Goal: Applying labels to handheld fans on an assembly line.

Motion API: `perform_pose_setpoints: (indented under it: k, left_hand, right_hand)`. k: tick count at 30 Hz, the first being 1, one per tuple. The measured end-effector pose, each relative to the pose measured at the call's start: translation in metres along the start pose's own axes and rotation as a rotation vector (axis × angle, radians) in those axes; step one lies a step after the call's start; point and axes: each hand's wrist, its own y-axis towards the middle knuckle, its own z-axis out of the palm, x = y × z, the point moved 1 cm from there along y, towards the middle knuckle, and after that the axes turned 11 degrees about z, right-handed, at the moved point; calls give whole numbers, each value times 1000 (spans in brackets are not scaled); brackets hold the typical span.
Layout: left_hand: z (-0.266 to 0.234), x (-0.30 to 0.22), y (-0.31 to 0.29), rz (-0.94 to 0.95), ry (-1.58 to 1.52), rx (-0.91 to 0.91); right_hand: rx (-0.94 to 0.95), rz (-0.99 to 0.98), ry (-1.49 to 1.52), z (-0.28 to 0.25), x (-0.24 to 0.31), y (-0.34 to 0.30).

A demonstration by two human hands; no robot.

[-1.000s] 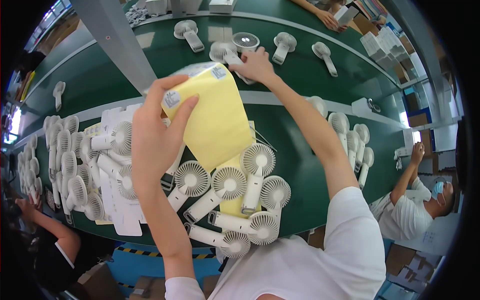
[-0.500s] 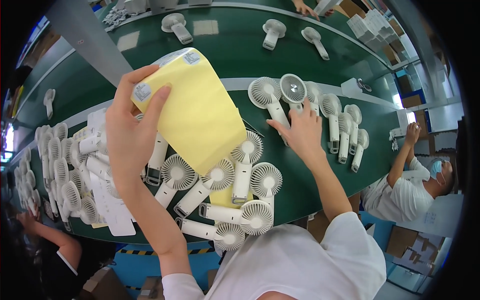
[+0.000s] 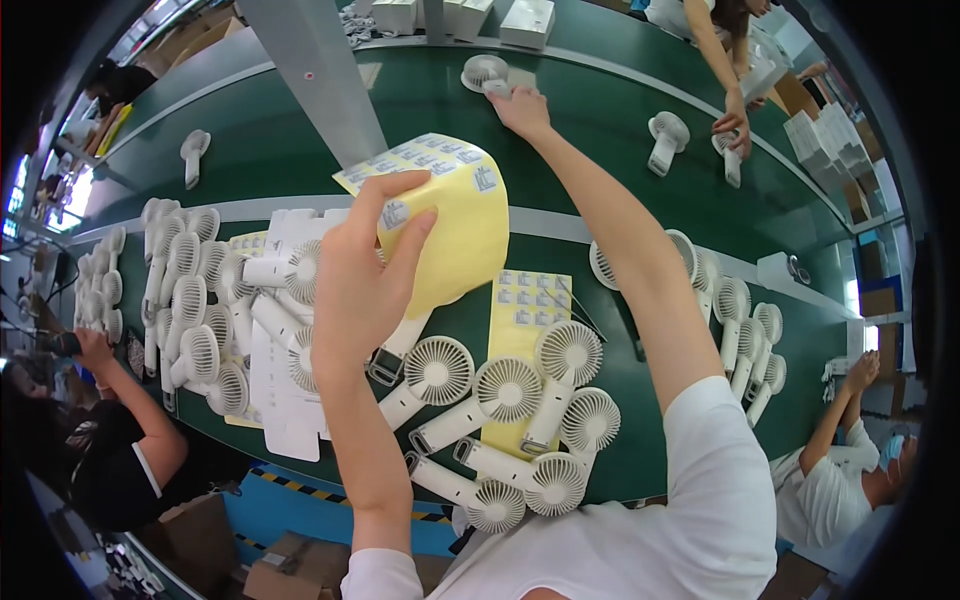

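Note:
My left hand (image 3: 360,280) pinches a curled yellow sheet of round-cornered grey labels (image 3: 462,235) above the green table. My right hand (image 3: 523,110) stretches across to the far green strip, its fingers closed on the handle of a white handheld fan (image 3: 485,72). Nearer me lie several white handheld fans (image 3: 440,370), partly over a second yellow label sheet (image 3: 520,300). More fans (image 3: 732,300) are lined up to the right, a few hidden behind my right forearm. Left of my left arm, fans (image 3: 190,300) are heaped beside flat white cardboard (image 3: 285,400).
A grey post (image 3: 315,80) rises beyond my left hand. At the far right, a co-worker's hand (image 3: 735,125) touches another fan. One fan (image 3: 667,140) lies on the strip; white boxes (image 3: 527,22) stand behind. Other people sit at both sides.
My right hand has left the fans at the right of the table and reached forward to a fan on the far strip. My view has shifted; the left hand still holds the sheet.

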Motion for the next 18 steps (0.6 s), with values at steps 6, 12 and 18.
perform_pose_setpoints:
  k: [6,12,18]
  left_hand:
    - [-4,14,-1,-103,-8,6]
    - [2,-1,2,13,-62,-16]
    - [18,-21,-4,-18,-229,25]
  right_hand:
    - [605,142,440,1,10,11]
    - [668,131,897,-134,-17,-97]
    - [519,345,1072,-262,-84,-259]
